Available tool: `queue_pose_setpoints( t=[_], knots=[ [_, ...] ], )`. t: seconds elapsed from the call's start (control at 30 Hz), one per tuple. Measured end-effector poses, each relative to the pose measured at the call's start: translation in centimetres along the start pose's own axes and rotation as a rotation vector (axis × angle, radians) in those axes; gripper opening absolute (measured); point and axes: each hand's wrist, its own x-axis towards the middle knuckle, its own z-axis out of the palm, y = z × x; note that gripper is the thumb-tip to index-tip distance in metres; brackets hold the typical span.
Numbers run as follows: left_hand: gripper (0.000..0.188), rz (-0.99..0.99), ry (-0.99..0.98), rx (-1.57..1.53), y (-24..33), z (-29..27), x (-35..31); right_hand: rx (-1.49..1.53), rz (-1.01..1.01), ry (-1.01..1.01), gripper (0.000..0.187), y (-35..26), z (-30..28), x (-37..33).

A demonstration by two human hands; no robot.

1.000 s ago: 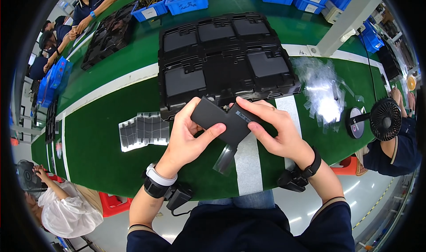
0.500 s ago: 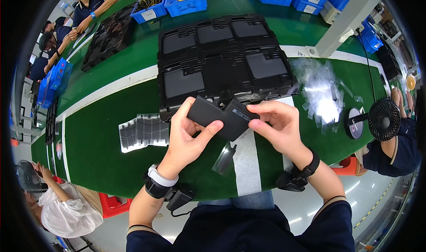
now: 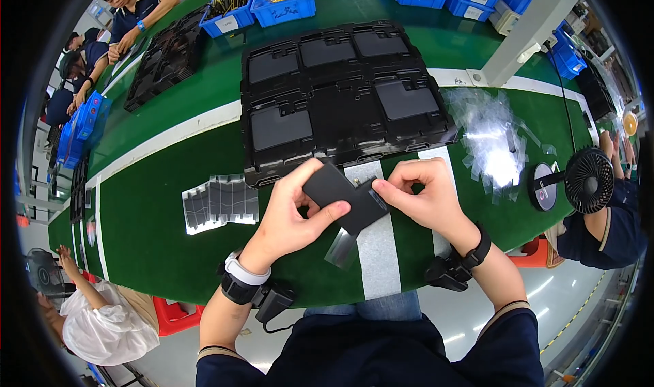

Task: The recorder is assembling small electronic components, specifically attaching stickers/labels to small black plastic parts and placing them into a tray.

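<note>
A flat black L-shaped block (image 3: 368,217), its exact kind unclear, is tilted above the green mat. My left hand (image 3: 289,213) grips its left side, thumb across the upper face and fingers mostly hidden behind. The thumb and forefinger of my right hand (image 3: 426,196) are pinched at the block's upper right edge, by a small printed strip. Whether they also hold a thin film there I cannot make out. Below the block, a clear film strip (image 3: 339,251) lies partly over the white band on the mat.
Ahead stands a black moulded tray (image 3: 347,125) with several dark grey flat pieces in its pockets. To its right spreads a pile of clear films (image 3: 497,142); film-covered dark strips (image 3: 221,203) lie left. A small fan (image 3: 589,182) and metal post (image 3: 528,39) stand right.
The block has come down slightly and turned clockwise, its printed edge tilting more away from view. My right fingers have shifted a little left and down along that edge.
</note>
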Motion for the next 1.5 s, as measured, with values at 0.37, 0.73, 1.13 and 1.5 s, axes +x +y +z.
queue_pose_setpoints(
  t=[0.37,0.73,1.13,1.5],
  knots=[
    [0.021,-0.08,0.048,-0.294,0.6,-0.6,0.2,0.37,0.075,-0.239,0.011,-0.2,-0.4,0.4],
    [0.033,-0.365,-0.275,-0.329,1.1,-0.9,0.0,0.084,-0.478,-0.049,0.029,0.5,-0.1,0.7],
    [0.015,-0.063,0.001,-0.112,-0.4,0.2,0.3,0.389,0.02,0.059,0.029,0.3,0.8,0.5],
    [0.014,-0.097,0.062,-0.17,-0.6,0.6,0.3,0.317,-0.035,0.122,0.037,0.8,1.0,0.6]
  ],
)
